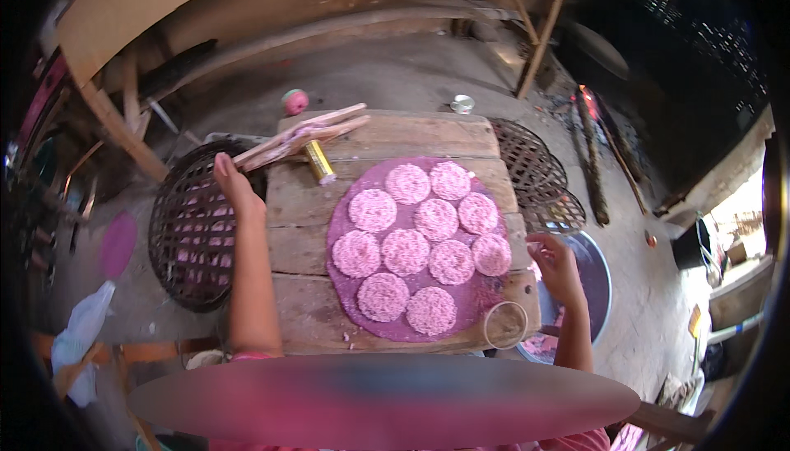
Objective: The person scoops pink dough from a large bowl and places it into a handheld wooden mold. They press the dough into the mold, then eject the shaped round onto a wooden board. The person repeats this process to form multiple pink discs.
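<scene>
My left hand (238,186) is raised at the table's left side, fingers stretched out and together, beside the near end of some split wooden sticks (296,137). It holds nothing that I can see. My right hand (556,268) hovers by the right edge, next to a basin (606,286), its fingers loosely bent and apart with nothing visible between them. Several flat pink, grainy round cakes (405,251) lie on a round purple mat (411,214). A thin, clear ring (505,325) rests at the mat's lower right. A yellow cylinder (320,162) lies by the sticks.
The low plank table (292,245) stands between a dark woven basket (193,229) on the left and openwork trays (531,163) on the right. A white cup (462,104) sits at the far edge. Burning firewood (589,138) lies at the far right.
</scene>
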Demonstrator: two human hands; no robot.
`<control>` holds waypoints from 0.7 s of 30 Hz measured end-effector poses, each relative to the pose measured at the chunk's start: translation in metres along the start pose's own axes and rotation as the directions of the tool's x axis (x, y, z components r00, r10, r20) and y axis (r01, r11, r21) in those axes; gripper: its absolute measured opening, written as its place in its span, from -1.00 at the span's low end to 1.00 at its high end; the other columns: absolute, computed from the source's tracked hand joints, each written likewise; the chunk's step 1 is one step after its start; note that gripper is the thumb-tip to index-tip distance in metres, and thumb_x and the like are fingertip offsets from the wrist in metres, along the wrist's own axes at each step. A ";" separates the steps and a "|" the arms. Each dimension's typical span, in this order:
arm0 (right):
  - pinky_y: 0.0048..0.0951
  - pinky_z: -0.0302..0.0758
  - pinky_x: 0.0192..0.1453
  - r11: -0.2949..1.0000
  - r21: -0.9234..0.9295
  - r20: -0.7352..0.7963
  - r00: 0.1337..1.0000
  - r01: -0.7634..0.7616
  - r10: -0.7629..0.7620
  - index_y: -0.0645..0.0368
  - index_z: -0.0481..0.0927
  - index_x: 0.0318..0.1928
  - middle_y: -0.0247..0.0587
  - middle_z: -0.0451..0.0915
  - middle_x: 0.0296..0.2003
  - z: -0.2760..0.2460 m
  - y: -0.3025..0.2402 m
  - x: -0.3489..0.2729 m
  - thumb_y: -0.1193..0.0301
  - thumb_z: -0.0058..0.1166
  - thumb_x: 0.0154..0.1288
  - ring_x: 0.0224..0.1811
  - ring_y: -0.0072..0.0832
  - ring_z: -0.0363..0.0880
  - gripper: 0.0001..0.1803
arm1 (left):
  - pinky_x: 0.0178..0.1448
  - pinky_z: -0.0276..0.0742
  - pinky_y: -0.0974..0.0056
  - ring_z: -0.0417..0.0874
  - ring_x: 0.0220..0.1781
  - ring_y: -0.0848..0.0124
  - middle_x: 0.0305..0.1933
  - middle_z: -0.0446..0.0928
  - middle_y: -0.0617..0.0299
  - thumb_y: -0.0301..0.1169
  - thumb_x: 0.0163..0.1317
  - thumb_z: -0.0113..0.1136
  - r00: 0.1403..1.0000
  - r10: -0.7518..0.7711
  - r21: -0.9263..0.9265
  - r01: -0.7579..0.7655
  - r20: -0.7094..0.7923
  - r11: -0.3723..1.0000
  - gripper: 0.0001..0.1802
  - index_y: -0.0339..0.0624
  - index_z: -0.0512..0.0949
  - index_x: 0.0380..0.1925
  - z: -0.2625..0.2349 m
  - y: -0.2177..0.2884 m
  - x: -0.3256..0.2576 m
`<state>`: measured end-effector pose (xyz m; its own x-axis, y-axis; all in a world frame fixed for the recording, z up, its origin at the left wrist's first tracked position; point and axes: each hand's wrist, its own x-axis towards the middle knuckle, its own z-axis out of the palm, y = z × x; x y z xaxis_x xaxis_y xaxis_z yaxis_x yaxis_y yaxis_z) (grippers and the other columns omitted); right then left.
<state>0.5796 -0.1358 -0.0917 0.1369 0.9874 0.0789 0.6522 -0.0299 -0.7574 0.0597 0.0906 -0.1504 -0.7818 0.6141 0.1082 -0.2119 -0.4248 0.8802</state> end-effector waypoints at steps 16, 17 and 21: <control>-0.26 0.58 -0.09 0.922 -0.203 0.053 0.944 0.330 -0.326 0.25 0.67 -0.10 0.00 0.65 -0.13 0.084 -0.002 0.173 0.52 0.19 0.22 -0.18 -0.24 0.67 -0.78 | 0.11 0.34 0.08 0.50 -0.04 0.16 -0.19 0.51 0.17 -0.32 0.16 0.28 0.598 -0.107 0.596 -0.732 0.794 0.329 -0.78 -0.07 0.62 -0.18 -0.095 0.083 -0.195; -0.26 0.58 -0.11 0.948 -0.156 0.048 0.961 0.278 -0.274 0.25 0.67 -0.11 -0.01 0.66 -0.13 0.080 0.001 0.171 0.50 0.20 0.22 -0.19 -0.24 0.67 -0.78 | 0.14 0.32 0.06 0.48 -0.02 0.13 -0.19 0.49 0.17 -0.32 0.16 0.29 0.602 -0.098 0.597 -0.731 0.792 0.331 -0.78 -0.05 0.63 -0.18 -0.093 0.082 -0.196; -0.47 0.56 -0.14 0.988 0.059 -0.169 0.976 0.145 -0.133 0.30 0.64 -0.09 -0.08 0.71 -0.22 0.023 0.026 0.138 0.35 0.18 0.35 -0.23 -0.51 0.65 -0.74 | 0.08 0.31 0.07 0.48 -0.05 0.16 -0.21 0.49 0.22 -0.27 0.16 0.29 0.621 -0.115 0.625 -0.730 0.776 0.277 -0.76 -0.01 0.63 -0.17 -0.082 0.082 -0.195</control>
<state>0.5980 0.0029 -0.1152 0.1729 0.9419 0.2879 0.6204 0.1229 -0.7746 0.1472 -0.1183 -0.1376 -0.0057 0.9460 0.3241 0.8786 -0.1500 0.4534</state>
